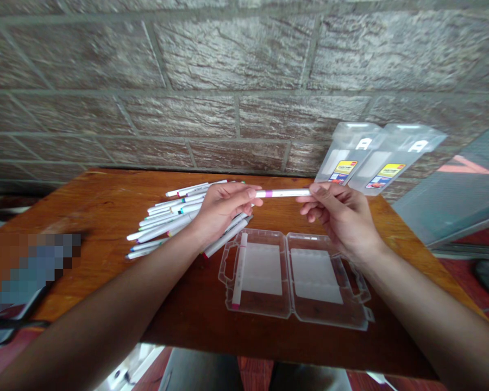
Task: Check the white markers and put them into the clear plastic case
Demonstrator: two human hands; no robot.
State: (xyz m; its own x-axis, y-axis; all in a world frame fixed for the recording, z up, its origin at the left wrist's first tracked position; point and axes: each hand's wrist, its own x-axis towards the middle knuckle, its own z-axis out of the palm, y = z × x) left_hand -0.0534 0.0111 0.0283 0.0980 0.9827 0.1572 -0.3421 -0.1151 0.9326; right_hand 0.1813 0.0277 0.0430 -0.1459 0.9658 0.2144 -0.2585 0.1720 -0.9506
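Both my hands hold one white marker (287,193) with a purple band level above the table. My left hand (220,209) pinches its left end and my right hand (338,214) pinches its right end. Below them a clear plastic case (295,277) lies open flat, with a single white marker with pink ends (239,270) lying in its left half. A loose pile of several white markers (171,220) lies on the table under and to the left of my left hand.
The wooden table (106,206) stands against a stone-block wall. Two closed clear marker cases (375,157) lean against the wall at the back right. A grey slanted panel (456,195) stands to the right. A blurred-out patch covers the table's left edge.
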